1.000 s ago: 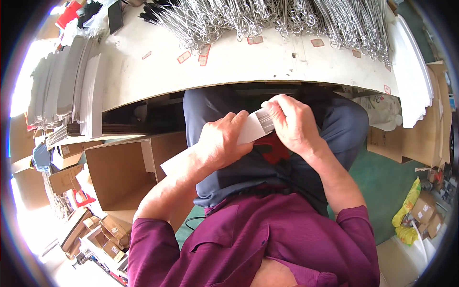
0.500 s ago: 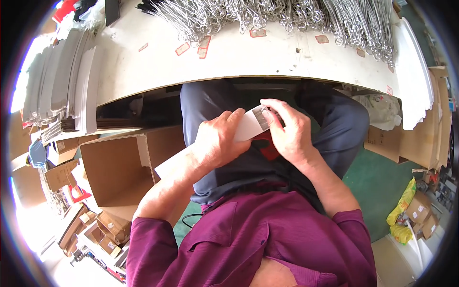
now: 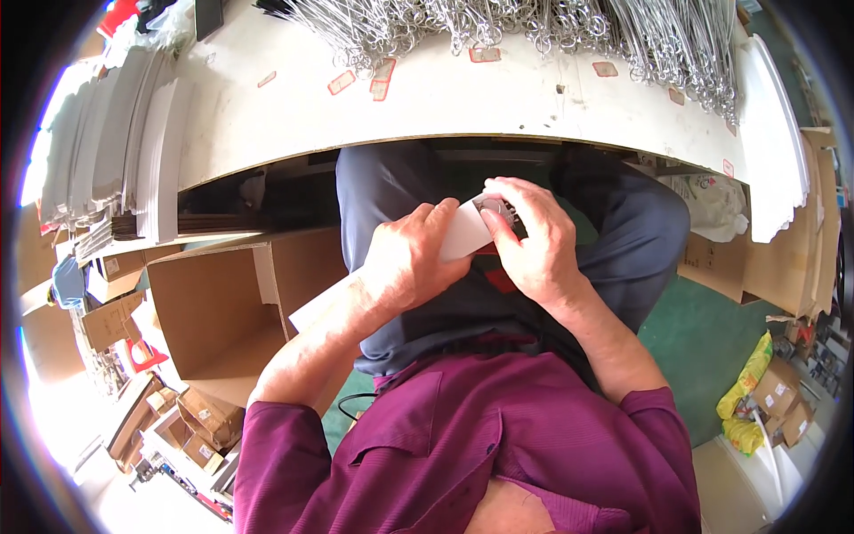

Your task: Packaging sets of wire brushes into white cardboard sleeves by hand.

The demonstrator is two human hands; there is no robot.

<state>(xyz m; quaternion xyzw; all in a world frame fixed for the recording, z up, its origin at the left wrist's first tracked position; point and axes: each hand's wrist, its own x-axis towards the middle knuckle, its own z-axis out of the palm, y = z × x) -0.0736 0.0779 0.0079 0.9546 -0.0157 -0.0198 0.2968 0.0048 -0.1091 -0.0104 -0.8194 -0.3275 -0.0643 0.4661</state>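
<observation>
Over my lap I hold a long, narrow white box (image 3: 466,233), tilted up to the right, its lower end showing past my left forearm. My left hand (image 3: 411,247) is wrapped round its middle. At its upper right end my right hand (image 3: 539,240) closes with thumb and fingers on a bundle of thin metal rods with ring ends (image 3: 495,210). The rings show between thumb and fingers; the rest of the bundle is hidden by the box and hand. Similar ring-ended metal rods (image 3: 551,31) lie heaped along the far side of the white table (image 3: 427,107).
Stacked flat white boxes (image 3: 160,169) stand on the table's left, and another white stack (image 3: 770,142) on its right. An open cardboard box (image 3: 218,311) sits by my left leg. Several small cartons (image 3: 209,418) lie at lower left; a yellow bag (image 3: 745,392) is at lower right.
My right thumb and fingers have shifted on the bundle at the box's end. Less rod length shows there now, and the rings show more clearly. My left hand keeps its hold.
</observation>
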